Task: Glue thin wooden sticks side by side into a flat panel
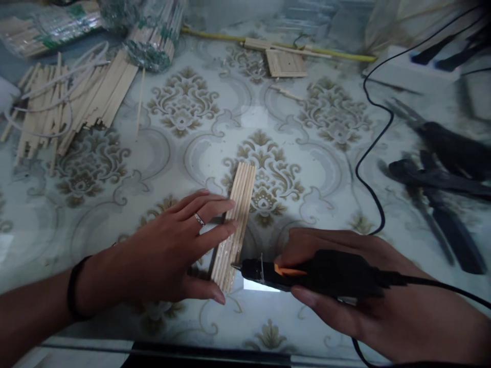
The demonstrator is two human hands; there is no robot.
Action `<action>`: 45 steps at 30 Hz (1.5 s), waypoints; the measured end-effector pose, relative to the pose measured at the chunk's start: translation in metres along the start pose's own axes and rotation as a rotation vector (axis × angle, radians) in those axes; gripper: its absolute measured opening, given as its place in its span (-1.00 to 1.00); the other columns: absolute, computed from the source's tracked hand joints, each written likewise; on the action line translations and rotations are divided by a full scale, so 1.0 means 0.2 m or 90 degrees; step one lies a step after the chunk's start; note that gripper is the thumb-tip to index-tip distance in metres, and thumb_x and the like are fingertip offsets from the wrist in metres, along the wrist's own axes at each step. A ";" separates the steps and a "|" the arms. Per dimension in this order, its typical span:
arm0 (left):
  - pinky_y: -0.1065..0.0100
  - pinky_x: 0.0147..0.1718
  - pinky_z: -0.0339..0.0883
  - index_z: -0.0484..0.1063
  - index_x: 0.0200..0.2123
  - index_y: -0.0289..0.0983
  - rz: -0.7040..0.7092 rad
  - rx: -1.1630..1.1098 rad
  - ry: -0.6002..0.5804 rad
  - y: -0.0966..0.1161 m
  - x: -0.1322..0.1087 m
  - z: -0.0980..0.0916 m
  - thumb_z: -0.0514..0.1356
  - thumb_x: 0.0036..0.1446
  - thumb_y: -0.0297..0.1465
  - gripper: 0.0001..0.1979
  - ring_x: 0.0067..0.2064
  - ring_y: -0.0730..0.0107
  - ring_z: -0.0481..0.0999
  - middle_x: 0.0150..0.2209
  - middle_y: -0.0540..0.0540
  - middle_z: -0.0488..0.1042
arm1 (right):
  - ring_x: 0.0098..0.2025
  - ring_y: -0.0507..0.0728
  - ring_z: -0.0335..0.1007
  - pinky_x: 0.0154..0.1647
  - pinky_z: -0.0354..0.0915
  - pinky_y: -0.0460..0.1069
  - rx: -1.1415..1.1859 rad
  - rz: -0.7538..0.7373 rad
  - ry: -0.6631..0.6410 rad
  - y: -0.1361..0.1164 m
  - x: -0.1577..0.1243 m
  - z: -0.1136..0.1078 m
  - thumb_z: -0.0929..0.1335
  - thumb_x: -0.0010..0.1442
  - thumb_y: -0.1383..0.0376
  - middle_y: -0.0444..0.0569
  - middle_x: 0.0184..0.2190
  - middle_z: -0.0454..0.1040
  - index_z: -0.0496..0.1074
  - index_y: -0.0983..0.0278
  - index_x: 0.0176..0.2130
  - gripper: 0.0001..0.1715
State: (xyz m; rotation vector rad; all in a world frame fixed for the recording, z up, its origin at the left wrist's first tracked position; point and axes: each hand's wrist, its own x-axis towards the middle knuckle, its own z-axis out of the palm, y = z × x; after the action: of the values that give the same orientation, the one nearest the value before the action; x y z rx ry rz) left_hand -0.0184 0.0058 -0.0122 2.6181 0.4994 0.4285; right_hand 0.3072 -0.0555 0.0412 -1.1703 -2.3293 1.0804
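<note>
A row of thin wooden sticks laid side by side (238, 212) lies on the patterned tabletop near the middle. My left hand (172, 250) rests flat on its left edge, fingers stretched out, with a ring on one finger and a dark band at the wrist. My right hand (345, 286) is wrapped round a black glue gun (307, 273) with an orange trigger. The gun's nozzle touches the lower right edge of the stick row. Its black cord runs off to the right.
A heap of loose sticks with white cord (65, 102) lies at the far left. Bagged stick bundles (151, 36) sit at the back. A small stick panel (286, 62) lies beyond the middle. Black pliers and cutters (441, 168) lie at the right, beside a looping black cable (374, 148).
</note>
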 end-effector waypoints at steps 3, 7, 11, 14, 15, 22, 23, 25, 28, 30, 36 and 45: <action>-0.38 0.60 0.36 0.42 0.46 -0.28 -0.006 -0.006 0.000 0.00 0.00 0.00 0.52 0.25 0.29 0.01 0.56 -0.38 0.49 0.47 -0.47 0.50 | -0.38 0.11 0.68 -0.35 0.57 0.00 0.005 0.004 0.007 0.01 0.00 0.01 0.40 0.60 0.24 -0.14 -0.32 0.68 0.52 0.08 -0.13 -0.84; -0.36 0.60 0.38 0.42 0.45 -0.27 -0.005 -0.001 -0.002 0.00 0.00 -0.01 0.51 0.25 0.30 0.01 0.55 -0.37 0.49 0.46 -0.46 0.51 | -0.34 0.14 0.73 -0.31 0.60 0.02 0.008 0.018 0.024 0.02 0.00 0.02 0.42 0.59 0.26 -0.17 -0.27 0.72 0.53 0.05 -0.07 -0.91; -0.34 0.58 0.41 0.40 0.42 -0.33 0.013 0.030 0.001 0.01 0.01 -0.01 0.49 0.26 0.31 0.02 0.54 -0.39 0.50 0.43 -0.50 0.50 | -0.34 0.16 0.74 -0.32 0.61 0.04 0.020 0.037 0.019 0.01 -0.01 0.01 0.44 0.58 0.20 -0.14 -0.26 0.73 0.54 0.04 -0.07 -0.94; -0.36 0.57 0.41 0.38 0.43 -0.35 0.018 0.039 0.009 0.01 0.01 -0.01 0.47 0.28 0.32 0.02 0.52 -0.40 0.51 0.42 -0.51 0.51 | -0.37 0.15 0.69 -0.34 0.60 0.04 0.018 0.003 0.002 0.00 0.00 0.01 0.40 0.60 0.20 -0.12 -0.31 0.69 0.52 0.08 -0.13 -0.85; -0.37 0.57 0.41 0.37 0.44 -0.35 0.019 0.038 0.011 0.00 0.01 0.00 0.47 0.29 0.32 0.03 0.52 -0.40 0.52 0.42 -0.51 0.51 | -0.39 0.14 0.66 -0.35 0.60 0.03 0.017 -0.010 -0.003 0.00 0.01 0.00 0.38 0.61 0.21 -0.13 -0.34 0.67 0.52 0.09 -0.14 -0.82; -0.37 0.57 0.40 0.40 0.44 -0.33 0.009 0.025 0.009 0.00 0.00 0.00 0.45 0.29 0.33 0.02 0.53 -0.41 0.50 0.44 -0.50 0.50 | -0.26 0.15 0.74 -0.27 0.61 0.00 -0.022 -0.017 -0.015 0.00 -0.01 0.00 0.36 0.64 0.25 -0.08 -0.23 0.73 0.53 0.10 -0.10 -0.81; -0.36 0.58 0.39 0.40 0.43 -0.32 0.007 0.021 0.009 0.00 0.00 0.00 0.46 0.28 0.34 0.02 0.53 -0.41 0.50 0.44 -0.49 0.50 | -0.27 0.15 0.74 -0.27 0.61 0.00 -0.017 -0.007 -0.008 0.01 -0.01 0.00 0.36 0.64 0.25 -0.08 -0.23 0.73 0.54 0.10 -0.08 -0.83; -0.34 0.60 0.38 0.41 0.43 -0.31 0.006 0.017 0.009 0.00 0.00 0.01 0.47 0.28 0.33 0.01 0.54 -0.39 0.49 0.45 -0.48 0.50 | -0.28 0.14 0.74 -0.28 0.60 0.00 -0.006 0.003 0.000 0.01 -0.01 0.00 0.37 0.64 0.23 -0.10 -0.23 0.72 0.55 0.09 -0.06 -0.85; -0.34 0.60 0.37 0.39 0.46 -0.30 0.006 0.009 0.013 0.00 0.00 0.01 0.49 0.27 0.30 0.02 0.55 -0.38 0.48 0.46 -0.47 0.50 | -0.30 0.15 0.72 -0.29 0.59 0.00 -0.002 0.001 0.010 0.01 -0.01 0.01 0.39 0.62 0.22 -0.09 -0.25 0.72 0.54 0.10 -0.12 -0.82; -0.34 0.60 0.37 0.39 0.47 -0.29 0.003 0.002 0.014 0.00 0.00 0.01 0.51 0.26 0.29 0.03 0.55 -0.37 0.48 0.46 -0.47 0.50 | -0.35 0.11 0.67 -0.33 0.56 -0.02 0.019 -0.015 0.011 0.00 0.00 0.01 0.41 0.60 0.25 -0.13 -0.31 0.68 0.52 0.11 -0.16 -0.82; -0.35 0.59 0.38 0.38 0.47 -0.33 0.007 0.023 0.007 0.01 0.00 0.00 0.52 0.24 0.30 0.06 0.53 -0.39 0.50 0.45 -0.49 0.49 | -0.41 0.07 0.59 -0.35 0.53 -0.04 0.044 -0.022 0.005 -0.02 0.03 0.01 0.37 0.54 0.37 -0.17 -0.38 0.62 0.51 0.14 -0.16 -0.82; -0.37 0.55 0.44 0.37 0.44 -0.34 0.014 0.052 0.005 0.00 0.00 0.00 0.48 0.26 0.33 0.05 0.52 -0.43 0.50 0.43 -0.51 0.49 | -0.25 0.15 0.74 -0.24 0.61 0.01 -0.042 -0.017 0.014 0.01 -0.01 0.01 0.38 0.60 0.33 -0.08 -0.22 0.74 0.54 0.12 -0.11 -0.83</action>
State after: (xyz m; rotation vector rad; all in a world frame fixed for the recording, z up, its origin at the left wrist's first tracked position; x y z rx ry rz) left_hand -0.0177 0.0054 -0.0119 2.7034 0.5014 0.4343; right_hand 0.3086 -0.0568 0.0381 -1.1659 -2.3739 0.9842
